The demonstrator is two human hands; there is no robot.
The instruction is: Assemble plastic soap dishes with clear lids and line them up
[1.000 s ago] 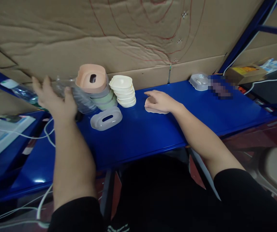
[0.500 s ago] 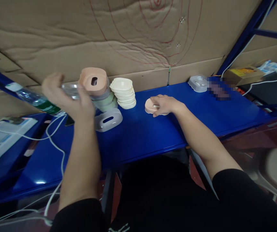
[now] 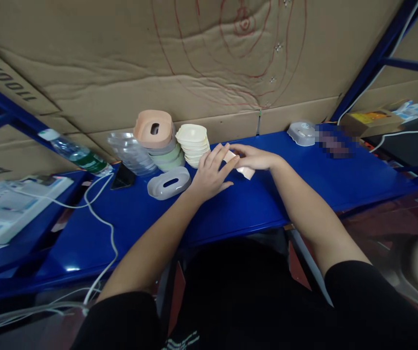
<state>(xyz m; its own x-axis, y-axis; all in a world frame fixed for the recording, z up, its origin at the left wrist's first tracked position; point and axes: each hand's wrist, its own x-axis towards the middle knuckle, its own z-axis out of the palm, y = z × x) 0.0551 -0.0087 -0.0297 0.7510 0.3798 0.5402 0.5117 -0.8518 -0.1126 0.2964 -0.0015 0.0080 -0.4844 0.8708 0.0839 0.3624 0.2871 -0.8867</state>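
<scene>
My right hand (image 3: 254,158) grips a peach plastic dish (image 3: 246,172), tilted up over the blue table. Close against its left side is my left hand (image 3: 210,172), fingers stretched out and the tips meeting the dish; the two hands cover most of it. A grey slotted plastic dish (image 3: 168,183) lies just left of my left hand. Behind stand a stack of cream trays (image 3: 192,141) and a stack topped by a peach slotted dish (image 3: 153,129), with grey and green ones below. Several clear plastic covers (image 3: 132,155) are stacked beside them.
A green-labelled water bottle (image 3: 81,154) leans at the left, near a black phone-like object (image 3: 123,177) and a white cable (image 3: 112,238). On the right sits a translucent covered dish (image 3: 301,133) by a blurred patch. A cardboard wall (image 3: 102,73) stands behind the blue table (image 3: 230,214).
My left hand has come from the clear covers, rightward and down, to the peach dish. My right hand has tilted that dish up from the table.
</scene>
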